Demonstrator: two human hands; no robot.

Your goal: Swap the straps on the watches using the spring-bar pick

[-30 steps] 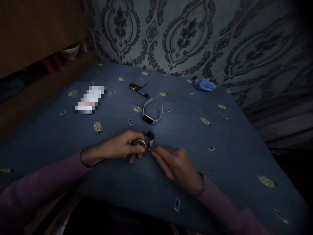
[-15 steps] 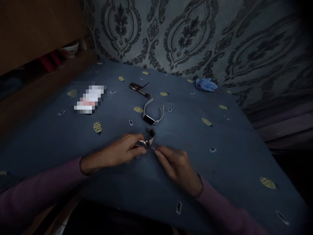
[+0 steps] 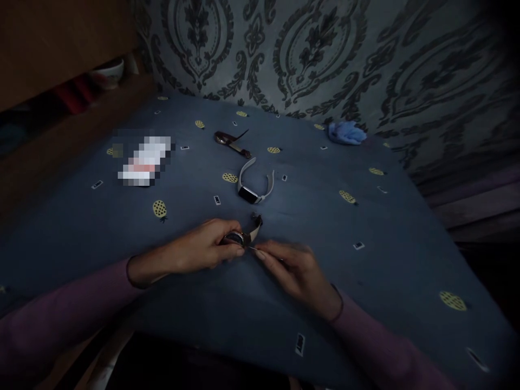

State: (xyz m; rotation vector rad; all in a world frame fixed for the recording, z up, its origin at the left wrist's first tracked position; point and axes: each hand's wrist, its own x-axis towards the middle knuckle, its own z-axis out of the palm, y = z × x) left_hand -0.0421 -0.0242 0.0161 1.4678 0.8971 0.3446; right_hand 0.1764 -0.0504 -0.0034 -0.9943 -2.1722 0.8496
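My left hand [image 3: 211, 245] grips a wristwatch [image 3: 235, 238] by its round case, thumb in front and fingers behind. The watch's strap [image 3: 253, 234], dark with a light inner side, sticks out to the right and curls up to its buckle. Close by on the right, my right hand [image 3: 296, 271] pinches a thin, pointed metal tool [image 3: 252, 248]. Its tip reaches the watch case near the strap; whether it touches cannot be made out. Most of the tool is hidden in the fingers. Just beyond lies a smartwatch [image 3: 248, 194] with a pale band.
Another brown-strapped watch [image 3: 222, 138] lies farther back on the blue patterned tablecloth [image 3: 195, 179]. A pixelated white and pink item [image 3: 144, 162] is at left. A crumpled blue cloth [image 3: 346, 133] sits near the wall. A bowl [image 3: 109, 74] stands on the shelf at far left.
The tool's tip in my right hand has come closer to the watch case. The view has shifted slightly. My left hand keeps its hold on the watch.
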